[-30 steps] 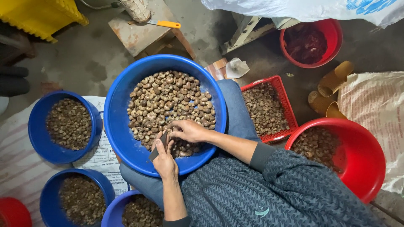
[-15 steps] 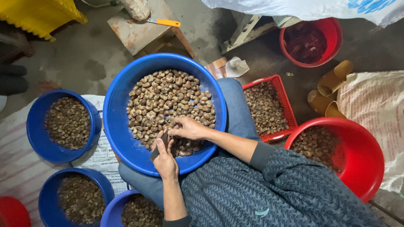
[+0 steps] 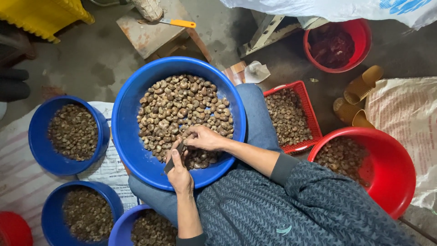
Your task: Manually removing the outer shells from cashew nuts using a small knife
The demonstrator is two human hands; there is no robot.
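Seen from above: a large round blue plastic basin [image 3: 132, 114] heaped with brown shelled nuts [image 3: 182, 109], resting on the lap of a seated person in jeans and a dark grey knitted sweater. Over the near side of the basin, left hand [image 3: 178, 169] wrapped around a small dark flat-bladed tool [image 3: 173, 158], blade end pointing up toward the other hand. Just above it, touching at the fingertips, right hand [image 3: 203, 138] pinched narrowly on something small at the tool's tip, too hidden by the fingers to identify. Left of the basin, a smaller round blue bucket [image 3: 38, 141] of dark nut pieces; below that, two more blue buckets [image 3: 50, 218] with similar contents, on printed white sacking [image 3: 107, 166]. Right of the basin, a red slotted plastic crate [image 3: 314, 132] of nuts, then a large red plastic tub [image 3: 391, 168] partly filled. Above and right of the basin, a red bucket [image 3: 359, 54] of dark reddish husks. Directly above the basin, a rusty metal block [image 3: 150, 32] with an orange-handled knife [image 3: 175, 22].
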